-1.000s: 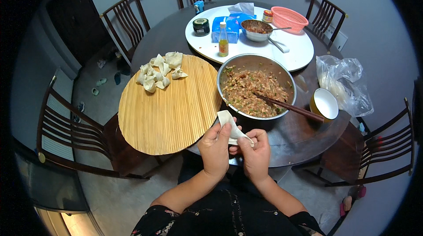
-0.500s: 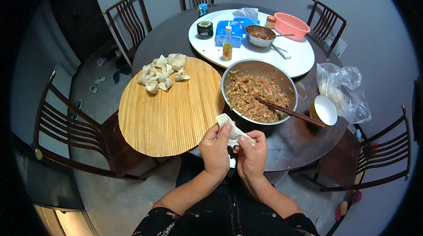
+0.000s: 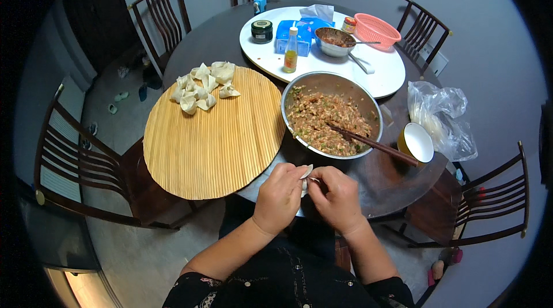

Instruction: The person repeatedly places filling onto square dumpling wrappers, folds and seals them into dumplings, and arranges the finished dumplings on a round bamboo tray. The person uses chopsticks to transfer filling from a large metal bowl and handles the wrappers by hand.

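My left hand and my right hand meet at the table's near edge, both pinching one pale dumpling wrapper folded between the fingertips. Just beyond them stands a large metal bowl of minced filling with green bits, and dark chopsticks rest in it, sticking out to the right. To the left lies a round bamboo mat. A cluster of several folded dumplings sits at the mat's far left edge.
A white round tray at the back holds a small metal bowl with a spoon, a pink basket, a blue box, a small bottle and a dark jar. A yellow cup and a clear plastic bag lie right. Wooden chairs ring the dark round table.
The wrapper that stood out flat and open above my hands is now folded small between my fingertips. My hands have closed in on it.
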Demonstrator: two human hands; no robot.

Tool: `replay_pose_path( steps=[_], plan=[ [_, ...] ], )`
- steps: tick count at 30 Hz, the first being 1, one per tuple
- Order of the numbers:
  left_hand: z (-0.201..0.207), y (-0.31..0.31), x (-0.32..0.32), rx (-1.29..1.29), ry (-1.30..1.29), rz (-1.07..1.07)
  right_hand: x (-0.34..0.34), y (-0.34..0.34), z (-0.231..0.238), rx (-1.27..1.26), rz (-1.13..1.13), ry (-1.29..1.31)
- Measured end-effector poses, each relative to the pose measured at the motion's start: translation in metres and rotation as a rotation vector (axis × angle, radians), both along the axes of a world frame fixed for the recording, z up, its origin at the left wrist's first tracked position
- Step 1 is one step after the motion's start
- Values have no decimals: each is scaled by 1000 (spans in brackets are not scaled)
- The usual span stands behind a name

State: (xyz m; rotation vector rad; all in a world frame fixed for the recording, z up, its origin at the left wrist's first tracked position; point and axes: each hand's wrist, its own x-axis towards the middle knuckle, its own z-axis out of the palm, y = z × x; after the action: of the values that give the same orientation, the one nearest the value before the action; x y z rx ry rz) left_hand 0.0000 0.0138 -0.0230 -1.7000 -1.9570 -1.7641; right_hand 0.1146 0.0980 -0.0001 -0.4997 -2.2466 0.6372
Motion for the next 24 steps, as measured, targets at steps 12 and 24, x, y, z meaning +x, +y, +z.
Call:
replay_pose_path(
  steps=[12,24],
  plan=[
    [12,-9,-13,-122,-90,-112,0,21,33,188,309,-282],
    [7,-10,-26,-254,-225,-235,-21,26,50,184,349,-416]
  ],
)
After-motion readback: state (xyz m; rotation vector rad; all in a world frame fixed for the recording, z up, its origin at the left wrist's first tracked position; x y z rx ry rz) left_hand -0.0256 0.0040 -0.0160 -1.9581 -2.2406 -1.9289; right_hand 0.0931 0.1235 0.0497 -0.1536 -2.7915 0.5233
